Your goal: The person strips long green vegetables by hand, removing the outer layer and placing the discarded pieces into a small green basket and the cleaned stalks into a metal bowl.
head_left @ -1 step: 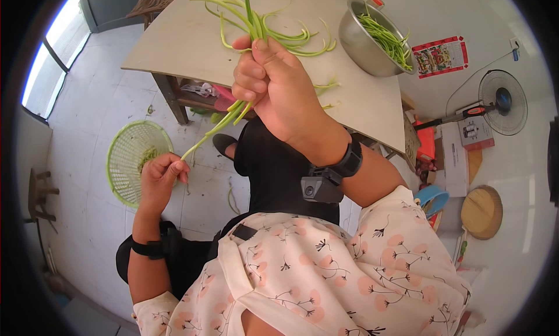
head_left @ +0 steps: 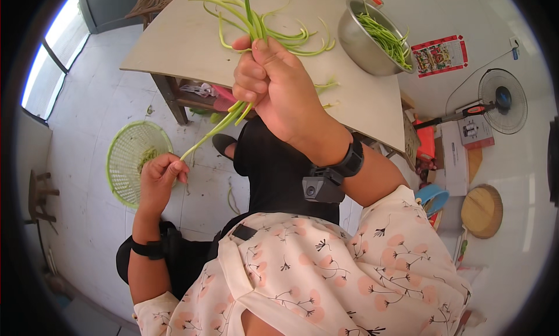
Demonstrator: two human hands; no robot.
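Observation:
My right hand (head_left: 276,85) is raised at the table's near edge, closed around a bunch of green garlic scapes (head_left: 254,26). Their thin curling ends fan out over the tabletop, while the paler stem ends poke out below the fist. One longer stem slants down to my left hand (head_left: 162,176), which pinches its tip between thumb and fingers. Behind that hand, a light green mesh basket (head_left: 118,152) on the floor holds some green scraps. A steel bowl (head_left: 364,48) of cut green pieces rests at the table's far right.
The pale table (head_left: 174,53) spans the top middle, with a few loose green bits near its close edge. Along the right stand a fan (head_left: 503,100), a boxed item (head_left: 476,132), a blue basin (head_left: 431,199) and a round woven tray (head_left: 482,211). A small stool (head_left: 41,196) is at left.

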